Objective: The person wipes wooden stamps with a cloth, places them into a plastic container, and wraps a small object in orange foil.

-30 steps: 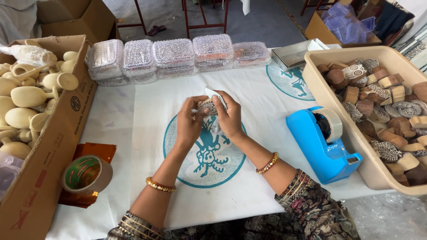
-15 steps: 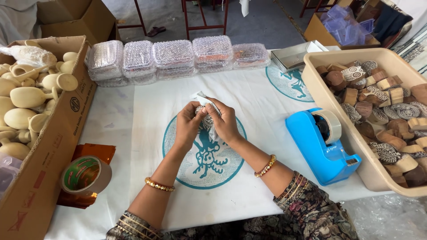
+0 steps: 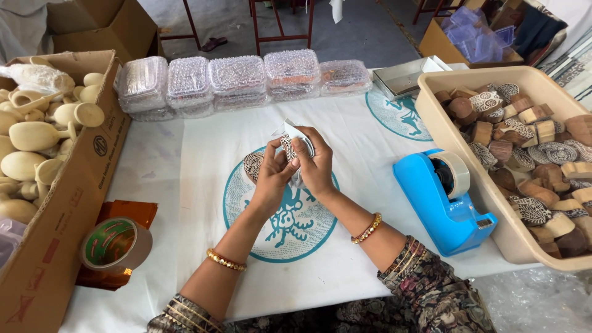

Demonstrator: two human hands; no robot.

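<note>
My left hand [image 3: 273, 177] and my right hand [image 3: 316, 163] meet over the middle of the white table cover [image 3: 203, 154]. Together they hold a small carved wooden block [image 3: 287, 147] partly wrapped in clear plastic wrap [image 3: 292, 131]. Another carved round block [image 3: 252, 165] lies on the cover just left of my left hand, over a teal printed circle [image 3: 308, 231].
A blue tape dispenser [image 3: 445, 200] stands to the right, beside a beige tub [image 3: 493, 216] full of carved wooden blocks. Several clear plastic boxes [image 3: 234, 80] line the far side. A cardboard box [image 3: 68, 209] of pale wooden spoons sits left, with a tape roll [image 3: 114, 243] near it.
Both hands have kept working the wrap around the small block, shifting slightly; the round block left of my left hand is now uncovered.
</note>
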